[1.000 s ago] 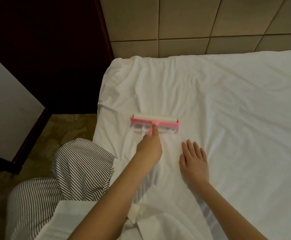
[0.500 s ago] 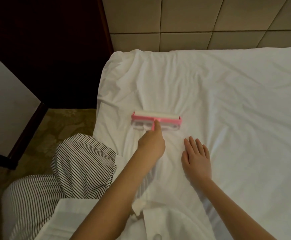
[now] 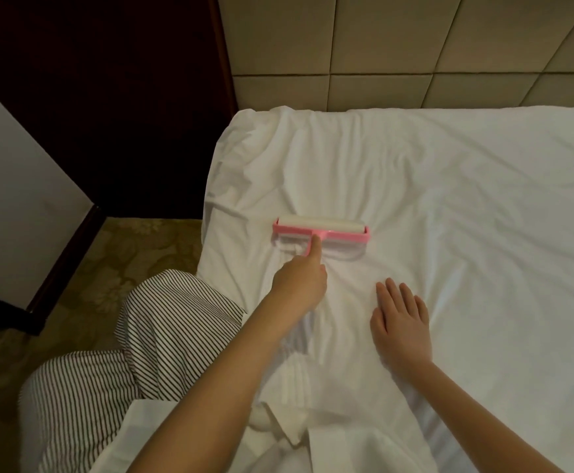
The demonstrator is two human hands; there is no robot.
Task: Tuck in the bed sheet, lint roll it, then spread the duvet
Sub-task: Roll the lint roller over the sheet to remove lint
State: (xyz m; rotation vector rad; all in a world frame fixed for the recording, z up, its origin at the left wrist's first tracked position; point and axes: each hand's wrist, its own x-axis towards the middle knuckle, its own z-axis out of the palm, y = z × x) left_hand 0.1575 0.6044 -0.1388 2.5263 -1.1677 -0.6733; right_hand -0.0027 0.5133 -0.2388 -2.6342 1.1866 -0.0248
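A white, wrinkled bed sheet (image 3: 449,206) covers the bed. On it lies a pink lint roller (image 3: 321,229) with a white roll, near the bed's left side. My left hand (image 3: 301,281) grips the roller's pink handle, index finger stretched along it. To the right of it, my right hand (image 3: 400,319) rests flat on the sheet with fingers straight. No duvet is in view.
A padded beige headboard (image 3: 398,52) runs along the far edge of the bed. Dark wood panelling (image 3: 108,97) and patterned carpet (image 3: 135,254) lie left of the bed. My striped-trousered knee (image 3: 176,319) presses against the bed's left edge.
The left hand has pushed the roller a little farther up the sheet toward the headboard. The right hand stays flat in place.
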